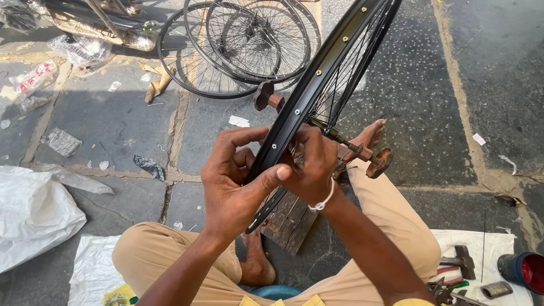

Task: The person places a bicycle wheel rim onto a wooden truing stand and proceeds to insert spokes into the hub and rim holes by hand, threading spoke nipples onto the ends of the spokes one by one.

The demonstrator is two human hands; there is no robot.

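A black bicycle wheel rim (328, 68) with thin spokes stands upright in front of me, running from my lap to the top right. My left hand (232, 181) grips the rim's near part, thumb pressed across its outer face. My right hand (311, 164), with a white band at the wrist, reaches in from the other side and holds the rim and spokes near a threaded axle (351, 148) with rusty brown end pieces. I sit cross-legged in tan trousers, bare feet beside a wooden block (290, 218).
Two more spoked wheels (249, 45) lie on the stone pavement ahead. White plastic sheets (34, 209) lie at left. On a white cloth at right rest a hammer (460, 259), pliers, a small metal piece and a red-and-blue can (524, 271). Scraps of litter dot the pavement.
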